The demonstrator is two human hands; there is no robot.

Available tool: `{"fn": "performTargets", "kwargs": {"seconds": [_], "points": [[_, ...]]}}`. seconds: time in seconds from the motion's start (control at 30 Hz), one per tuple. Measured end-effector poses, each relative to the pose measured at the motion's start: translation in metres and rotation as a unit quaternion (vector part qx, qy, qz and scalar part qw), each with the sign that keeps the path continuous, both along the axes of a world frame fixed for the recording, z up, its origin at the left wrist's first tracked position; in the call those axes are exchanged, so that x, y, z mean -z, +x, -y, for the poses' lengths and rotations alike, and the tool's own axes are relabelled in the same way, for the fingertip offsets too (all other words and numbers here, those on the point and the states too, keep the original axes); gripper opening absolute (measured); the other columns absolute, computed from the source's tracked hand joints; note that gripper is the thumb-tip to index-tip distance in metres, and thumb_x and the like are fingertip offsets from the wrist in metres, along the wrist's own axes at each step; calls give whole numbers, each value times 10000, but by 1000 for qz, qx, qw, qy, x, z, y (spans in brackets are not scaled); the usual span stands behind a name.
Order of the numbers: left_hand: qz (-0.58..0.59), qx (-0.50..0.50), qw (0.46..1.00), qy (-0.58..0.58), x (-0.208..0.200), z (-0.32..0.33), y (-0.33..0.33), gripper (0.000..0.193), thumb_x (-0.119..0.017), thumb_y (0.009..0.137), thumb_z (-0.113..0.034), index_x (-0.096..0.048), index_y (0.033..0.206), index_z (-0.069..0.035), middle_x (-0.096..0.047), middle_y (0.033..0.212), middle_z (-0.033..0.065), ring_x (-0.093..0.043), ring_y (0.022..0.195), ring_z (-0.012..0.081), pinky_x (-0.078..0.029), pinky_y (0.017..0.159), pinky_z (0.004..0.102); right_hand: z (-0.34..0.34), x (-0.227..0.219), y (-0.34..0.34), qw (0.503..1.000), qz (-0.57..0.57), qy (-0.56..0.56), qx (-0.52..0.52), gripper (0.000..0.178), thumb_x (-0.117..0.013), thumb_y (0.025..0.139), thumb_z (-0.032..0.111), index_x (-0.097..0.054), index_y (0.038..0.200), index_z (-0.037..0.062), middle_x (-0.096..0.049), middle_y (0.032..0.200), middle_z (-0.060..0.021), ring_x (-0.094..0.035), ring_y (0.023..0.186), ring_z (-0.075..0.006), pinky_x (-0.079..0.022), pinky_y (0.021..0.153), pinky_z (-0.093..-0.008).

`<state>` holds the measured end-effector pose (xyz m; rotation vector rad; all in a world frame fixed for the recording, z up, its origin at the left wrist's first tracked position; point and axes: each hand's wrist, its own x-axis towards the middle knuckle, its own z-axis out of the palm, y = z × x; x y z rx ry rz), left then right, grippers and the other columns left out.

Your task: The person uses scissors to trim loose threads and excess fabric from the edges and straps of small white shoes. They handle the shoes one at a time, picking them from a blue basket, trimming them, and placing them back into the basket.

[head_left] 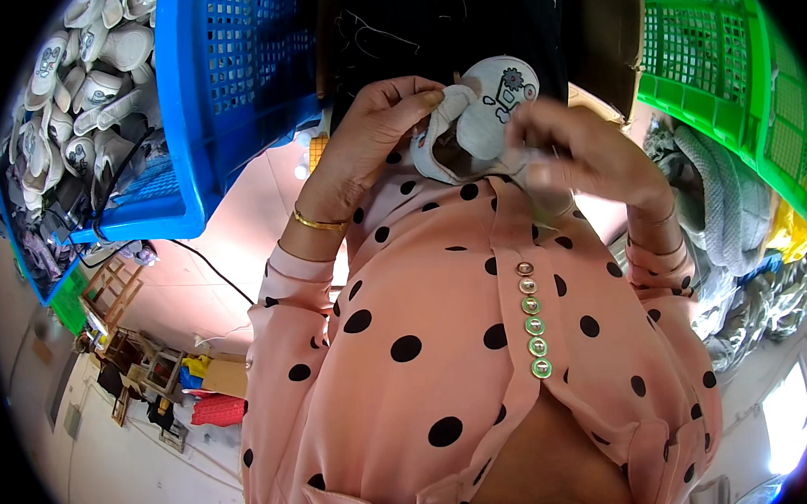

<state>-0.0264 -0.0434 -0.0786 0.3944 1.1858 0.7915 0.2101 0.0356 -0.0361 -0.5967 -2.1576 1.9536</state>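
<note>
A small white shoe upper with a dark gear-and-bone style print on its rounded front is held up before my polka-dot blouse. My left hand pinches its left edge between thumb and fingers, and a gold bangle circles that wrist. Close to the upper's right side, my right hand is smeared by motion. Its fingers are bent toward the piece, but whether they grip it does not show.
At the left stands a blue plastic basket, with a heap of similar white shoe uppers beyond it. A green basket stands at the right, above grey fabric pieces. A black cable hangs from the blue basket's side.
</note>
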Motion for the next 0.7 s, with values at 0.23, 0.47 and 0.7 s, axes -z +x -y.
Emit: {"fn": "performTargets", "kwargs": {"seconds": [0.23, 0.47, 0.7], "points": [[22, 34, 998, 46, 6, 1, -9, 255, -652, 916, -196, -671, 1086, -6, -686, 869, 26, -633, 737, 74, -522, 708, 209, 13, 27, -11, 880, 149, 428, 143, 369, -668, 845, 417, -540, 863, 71, -584, 590, -67, -595, 519, -233, -469, 494, -326], [6, 42, 998, 52, 7, 4, -11, 262, -666, 917, -210, -674, 1095, -19, -688, 881, 17, -644, 763, 70, -537, 700, 210, 16, 31, -20, 836, 181, 508, 105, 388, -657, 839, 449, -519, 765, 94, -500, 522, -46, -559, 476, -207, -437, 452, -316], [5, 35, 998, 48, 4, 4, -9, 258, -682, 904, -227, -688, 1067, -26, -683, 860, 14, -624, 747, 66, -519, 707, 202, 16, 31, -22, 827, 201, 516, 94, 401, -636, 849, 469, -519, 759, 96, -508, 529, -47, -562, 477, -212, -437, 457, -314]]}}
